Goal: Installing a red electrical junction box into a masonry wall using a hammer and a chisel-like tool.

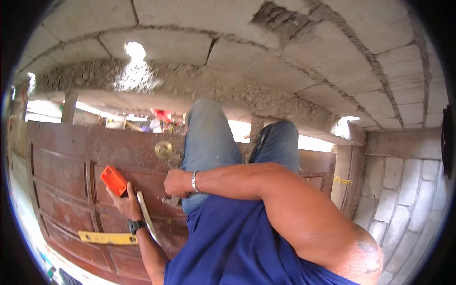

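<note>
I am sitting on a brown panelled wooden door [64, 166]. My left hand [124, 201] grips a small orange rectangular object [113, 178] with a dark part. My right hand [178, 183] is closed beside my left thigh; what is inside it is hidden. A grey metal piece [170, 200] shows just below it, partly covered. A pale narrow strip [147, 216] lies beside my left hand, and a yellow spirit level [107, 237] lies lower on the door. A round brass fitting [163, 149] sits near my left knee.
A rough concrete ledge [180, 80] runs beyond my knees, below a block wall [323, 52] with bright holes. Wooden posts [69, 107] stand behind the door. Colourful clutter [156, 118] shows through a gap. Another block wall [399, 190] stands at the right.
</note>
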`<state>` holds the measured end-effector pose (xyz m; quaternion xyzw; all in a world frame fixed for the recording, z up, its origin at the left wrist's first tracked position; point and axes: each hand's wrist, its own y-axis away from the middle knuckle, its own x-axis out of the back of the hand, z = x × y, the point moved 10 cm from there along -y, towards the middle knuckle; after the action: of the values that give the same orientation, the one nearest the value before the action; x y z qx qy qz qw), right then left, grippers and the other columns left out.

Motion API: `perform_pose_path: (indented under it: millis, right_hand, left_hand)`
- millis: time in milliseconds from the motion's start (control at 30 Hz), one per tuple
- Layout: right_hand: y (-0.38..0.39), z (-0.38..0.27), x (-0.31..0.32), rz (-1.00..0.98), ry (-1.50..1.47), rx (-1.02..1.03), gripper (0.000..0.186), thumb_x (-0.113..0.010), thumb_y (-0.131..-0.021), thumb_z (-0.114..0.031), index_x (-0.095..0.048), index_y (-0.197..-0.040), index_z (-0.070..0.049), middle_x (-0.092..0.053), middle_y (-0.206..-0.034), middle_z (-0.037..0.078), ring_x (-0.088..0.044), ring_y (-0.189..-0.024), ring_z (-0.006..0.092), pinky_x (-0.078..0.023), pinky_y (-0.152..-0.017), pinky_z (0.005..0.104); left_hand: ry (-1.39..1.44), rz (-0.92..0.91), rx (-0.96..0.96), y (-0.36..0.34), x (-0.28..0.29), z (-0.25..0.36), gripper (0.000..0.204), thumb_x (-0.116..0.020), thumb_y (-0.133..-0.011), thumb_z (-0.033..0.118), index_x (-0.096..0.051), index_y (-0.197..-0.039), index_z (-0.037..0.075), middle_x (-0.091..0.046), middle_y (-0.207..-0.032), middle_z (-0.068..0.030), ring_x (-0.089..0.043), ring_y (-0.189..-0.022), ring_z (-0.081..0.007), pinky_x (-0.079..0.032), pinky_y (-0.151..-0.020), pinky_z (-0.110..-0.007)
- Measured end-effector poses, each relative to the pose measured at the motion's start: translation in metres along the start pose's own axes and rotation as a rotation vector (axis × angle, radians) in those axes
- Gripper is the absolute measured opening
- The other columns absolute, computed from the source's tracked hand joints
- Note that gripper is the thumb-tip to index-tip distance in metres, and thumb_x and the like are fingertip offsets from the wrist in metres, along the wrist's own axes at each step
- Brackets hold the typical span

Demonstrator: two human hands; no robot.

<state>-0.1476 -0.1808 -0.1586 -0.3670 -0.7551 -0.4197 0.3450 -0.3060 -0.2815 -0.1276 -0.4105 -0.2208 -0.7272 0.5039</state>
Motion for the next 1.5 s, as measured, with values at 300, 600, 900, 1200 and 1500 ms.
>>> perform_pose_path:
  millis: [300, 600, 900, 1200, 1500]
  right_hand:
    - [0.06, 0.073, 0.055, 0.466, -0.704, -0.278, 0.044, -0.07, -0.076, -0.039, -0.066, -0.089, 0.002, -0.065, -0.075, 0.018, -0.066, -0.076, 0.0364, -0.05, -0.068, 0.0457]
    - [0.264, 0.136, 0.094, 1.277, -2.173, -0.216, 0.027, -0.063, -0.093, -0.029, -0.056, -0.105, -0.006, -0.058, -0.077, 0.004, -0.053, -0.057, 0.0112, -0.049, -0.054, 0.0323]
    - [0.442, 0.166, 0.16, 2.267, -1.88, 0.428, 0.023, -0.064, -0.093, -0.028, -0.054, -0.09, -0.008, -0.055, -0.078, 0.002, -0.054, -0.067, 0.0148, -0.05, -0.072, 0.0362]
    - [0.373, 0.237, 0.184, 2.153, -1.479, -0.357, 0.029, -0.053, -0.097, -0.033, -0.055, -0.085, -0.007, -0.058, -0.068, 0.004, -0.053, -0.061, 0.0144, -0.048, -0.06, 0.0358]
    - [0.419, 0.205, 0.146, 2.484, -1.343, -0.126, 0.026, -0.061, -0.093, -0.028, -0.05, -0.08, -0.009, -0.05, -0.062, 0.001, -0.051, -0.051, 0.0128, -0.048, -0.05, 0.0334]
  left_hand:
    - [-0.045, -0.023, -0.032, -0.014, -0.013, -0.008, 0.09, -0.075, -0.078, 0.044, -0.036, -0.141, -0.007, -0.048, -0.136, -0.0288, -0.048, -0.125, -0.04, -0.039, -0.104, -0.044]
    - [-0.024, -0.081, 0.083, -0.023, -0.021, -0.031, 0.09, -0.069, -0.081, 0.053, -0.037, -0.14, -0.007, -0.051, -0.131, -0.029, -0.051, -0.121, -0.0402, -0.041, -0.101, -0.045]
    - [0.08, -0.2, 0.1, -0.038, -0.044, -0.027, 0.076, -0.066, -0.085, 0.052, -0.047, -0.129, -0.006, -0.059, -0.117, -0.0221, -0.059, -0.107, -0.0323, -0.046, -0.092, -0.041]
    - [-0.117, -0.153, 0.209, -0.037, -0.044, -0.04, 0.072, -0.067, -0.084, 0.052, -0.05, -0.124, -0.006, -0.06, -0.114, -0.0245, -0.06, -0.104, -0.0358, -0.046, -0.09, -0.044]
    - [-0.119, -0.035, 0.152, -0.036, -0.032, -0.036, 0.071, -0.068, -0.083, 0.051, -0.051, -0.121, -0.007, -0.061, -0.11, -0.0263, -0.06, -0.1, -0.0391, -0.047, -0.087, -0.046]
